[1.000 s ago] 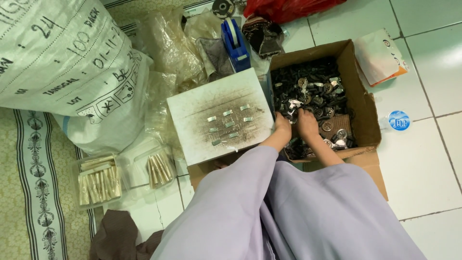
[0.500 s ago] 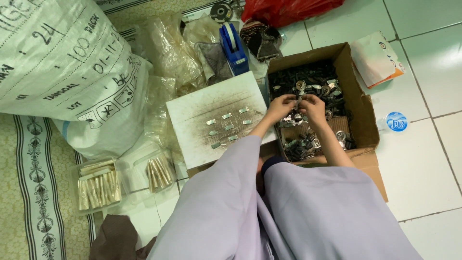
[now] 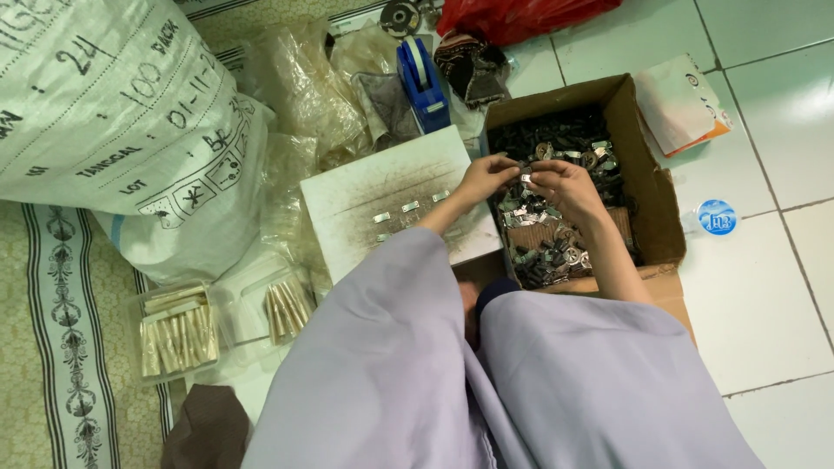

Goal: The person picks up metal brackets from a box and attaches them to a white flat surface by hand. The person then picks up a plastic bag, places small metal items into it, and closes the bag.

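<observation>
White floor tiles (image 3: 764, 295) surround an open cardboard box (image 3: 647, 187) of small metal parts (image 3: 543, 247). Above that box, my left hand (image 3: 486, 180) and right hand (image 3: 563, 184) meet, fingertips pinched narrowly on one small metal piece (image 3: 525, 178). Left of the box lies a white board (image 3: 365, 195).

A large white woven sack (image 3: 113, 113) fills the upper left, lying on a patterned mat (image 3: 61, 347). Crumpled clear plastic bags (image 3: 304, 95) sit just beside it. A blue tape dispenser (image 3: 422, 82) stands near a red plastic bag (image 3: 512, 17) (only partly in view). Clear packets of brass-coloured pieces (image 3: 174, 334) lie at lower left. A blue round lid (image 3: 716, 217) rests on the white floor tiles (image 3: 782, 295).
</observation>
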